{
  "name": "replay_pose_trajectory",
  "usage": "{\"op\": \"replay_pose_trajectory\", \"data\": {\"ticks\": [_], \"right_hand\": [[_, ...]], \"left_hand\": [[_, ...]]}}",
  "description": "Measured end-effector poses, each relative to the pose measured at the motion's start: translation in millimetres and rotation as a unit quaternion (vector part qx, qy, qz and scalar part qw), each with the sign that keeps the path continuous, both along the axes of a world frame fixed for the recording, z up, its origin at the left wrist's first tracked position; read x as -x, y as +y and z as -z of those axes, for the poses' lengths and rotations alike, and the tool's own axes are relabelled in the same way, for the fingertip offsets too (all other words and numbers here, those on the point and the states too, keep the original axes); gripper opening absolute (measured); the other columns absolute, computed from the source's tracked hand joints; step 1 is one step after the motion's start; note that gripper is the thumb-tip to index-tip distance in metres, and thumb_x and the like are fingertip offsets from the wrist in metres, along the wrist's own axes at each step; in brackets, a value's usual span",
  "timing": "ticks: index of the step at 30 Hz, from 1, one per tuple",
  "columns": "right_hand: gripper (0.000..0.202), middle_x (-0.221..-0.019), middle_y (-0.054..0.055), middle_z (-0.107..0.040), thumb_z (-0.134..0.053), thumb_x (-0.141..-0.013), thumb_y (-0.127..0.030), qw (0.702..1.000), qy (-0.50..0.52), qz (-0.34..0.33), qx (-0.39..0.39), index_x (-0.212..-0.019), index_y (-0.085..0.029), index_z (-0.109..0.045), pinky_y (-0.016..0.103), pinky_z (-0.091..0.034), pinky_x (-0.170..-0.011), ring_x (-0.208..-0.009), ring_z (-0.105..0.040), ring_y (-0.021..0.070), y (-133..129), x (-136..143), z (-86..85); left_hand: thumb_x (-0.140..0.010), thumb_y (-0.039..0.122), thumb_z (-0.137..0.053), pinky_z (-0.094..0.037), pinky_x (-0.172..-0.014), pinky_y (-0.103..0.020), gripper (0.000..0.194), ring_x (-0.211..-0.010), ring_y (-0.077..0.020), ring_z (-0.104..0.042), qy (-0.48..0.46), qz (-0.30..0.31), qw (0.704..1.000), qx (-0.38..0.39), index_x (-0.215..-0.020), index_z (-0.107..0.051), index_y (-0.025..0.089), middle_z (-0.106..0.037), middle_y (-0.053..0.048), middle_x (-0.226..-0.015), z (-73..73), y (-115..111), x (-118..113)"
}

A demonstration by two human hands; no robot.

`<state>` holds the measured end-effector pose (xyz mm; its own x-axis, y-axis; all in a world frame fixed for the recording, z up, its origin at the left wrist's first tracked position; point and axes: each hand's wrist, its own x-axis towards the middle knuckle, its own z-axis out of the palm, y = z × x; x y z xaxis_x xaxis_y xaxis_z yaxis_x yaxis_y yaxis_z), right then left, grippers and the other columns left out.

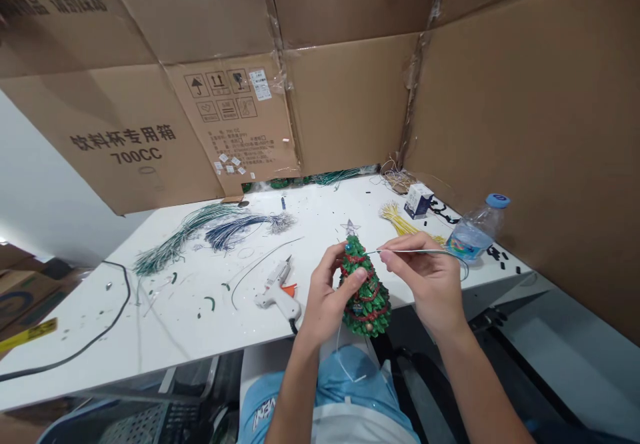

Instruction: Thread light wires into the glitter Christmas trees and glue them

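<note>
Left hand (325, 294): thumb across the front of the green tree (374, 292), fingers around its left side. Right hand (433, 281): thumb and index nearly closed on a thin wire (420, 251), short end at the upper tree. Tree is tilted a bit, star (351, 227) up, base out past the table (175, 324) edge, over the lap.

Risks: left thumb looks like the main hold; if it slips, tree probably drops lapward. Pressing hard could shift the red garland (356, 258) or small ornaments. Pinch is narrow, so the wire could roll or bend near its tip.

Clock centred on tree, 12 = away from person. Wire tail runs to 3, near the bottle (473, 234) at 2; a snag there could tug it. Glue gun (280, 291) lies on its side at 9; can't tell if hot, left forearm could brush it. Blue bundle (240, 229) at 10, yellow bundle (399, 221) at 1: stray ends could catch a sleeve-less wrist.
</note>
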<state>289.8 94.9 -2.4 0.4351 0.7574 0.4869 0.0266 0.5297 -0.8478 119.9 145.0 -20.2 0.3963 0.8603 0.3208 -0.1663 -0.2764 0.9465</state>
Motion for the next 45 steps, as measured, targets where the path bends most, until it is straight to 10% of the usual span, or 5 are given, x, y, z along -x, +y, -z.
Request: {"op": "replay_pose_trajectory", "data": {"ticks": [23,45], "right_hand": [[0.010,-0.095,0.001,-0.083,-0.082,-0.100,-0.020,0.983,-0.172,0.044,-0.050,-0.097,-0.029,-0.078,0.040,-0.060,-0.088,-0.093,-0.080,0.0220,-3.7,-3.7,1.3],[0.017,-0.097,-0.001,-0.084,-0.081,-0.098,-0.013,0.976,-0.199,-0.064,-0.056,-0.100,-0.030,-0.078,0.038,-0.061,-0.088,-0.092,-0.080,0.0205,-11.3,-5.3,-4.8]], "left_hand": [[-0.102,0.047,-0.078,-0.053,-0.104,-0.033,0.041,-0.115,-0.0233,-0.068,0.011,0.004,1.000,-0.001,-0.135,-0.070,0.025,-0.076,-0.005,-0.122,-1.7,-2.6,5.1],[-0.101,0.049,-0.078,-0.053,-0.105,-0.036,0.042,-0.118,-0.0266,-0.070,0.016,0.004,1.000,-0.003,-0.133,-0.072,0.024,-0.078,-0.006,-0.121,-1.0,-3.1,11.2]]}}
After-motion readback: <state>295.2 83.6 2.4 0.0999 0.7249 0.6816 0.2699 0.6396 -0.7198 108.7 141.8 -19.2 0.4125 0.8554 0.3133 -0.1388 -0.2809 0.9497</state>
